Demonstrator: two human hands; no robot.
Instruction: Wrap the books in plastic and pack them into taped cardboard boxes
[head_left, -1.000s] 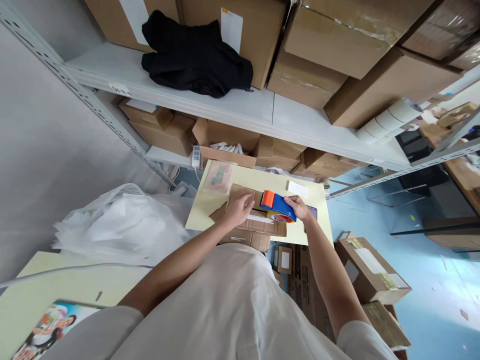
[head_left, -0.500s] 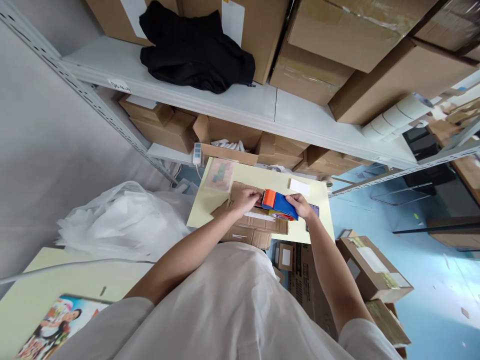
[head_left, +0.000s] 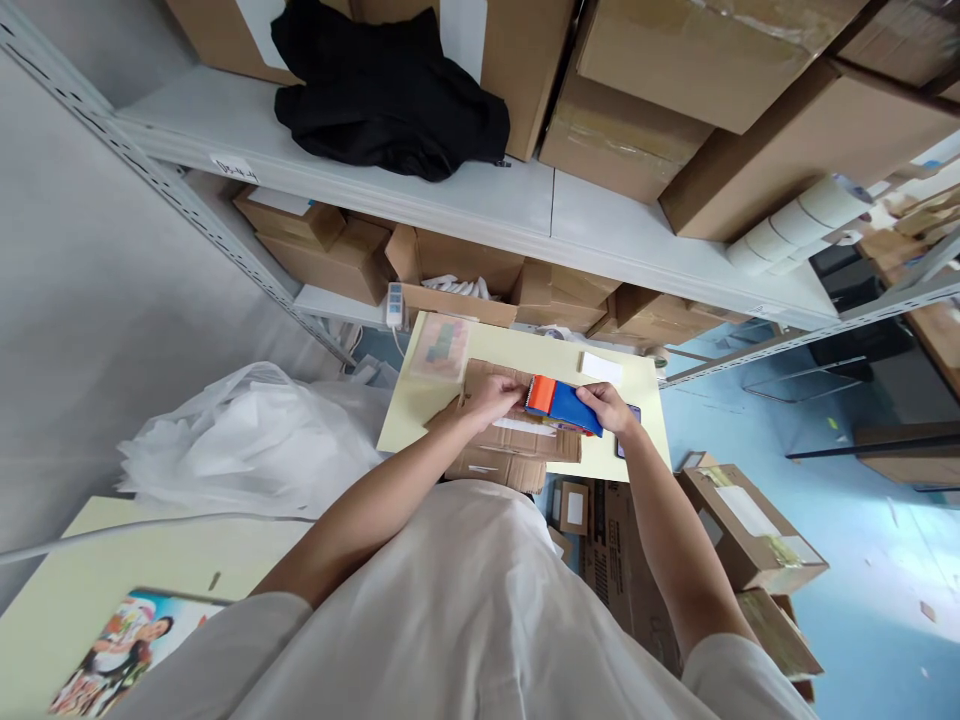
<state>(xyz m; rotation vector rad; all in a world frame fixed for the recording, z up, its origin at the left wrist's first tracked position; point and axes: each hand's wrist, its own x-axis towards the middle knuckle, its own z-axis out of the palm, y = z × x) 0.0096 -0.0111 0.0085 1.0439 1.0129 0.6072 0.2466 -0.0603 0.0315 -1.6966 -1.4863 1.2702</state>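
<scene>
A blue-and-orange plastic tape dispenser (head_left: 571,407) is sitting in the grip of the right hand (head_left: 609,407), above a flattish brown cardboard box (head_left: 559,446) that is lying on a pale yellow rectangular table (head_left: 637,373). The dispenser's long axis is running roughly left to right, slanting a little so that the blue end is coming nearer the person's body. Its orange end, edged with small dark teeth, is pointing left toward the left hand (head_left: 491,399); the blue end is pointing right, with the right fingers and thumb closing around its upper part. The left hand is keeping its fingers drawn together just beside the toothed end; whether they are pinching tape is too small to tell. A white strip (head_left: 525,427) is showing on the cardboard below the hands. A dark flat phone (head_left: 637,413) is lying partly hidden behind the right wrist.

Compared with a second ago, the left hand is now reaching closer to the orange end, where it was standing apart with looser fingers. The dispenser is also showing less of its yellow-and-red roll underneath, the blue body now turning over it and covering most of it.
</scene>
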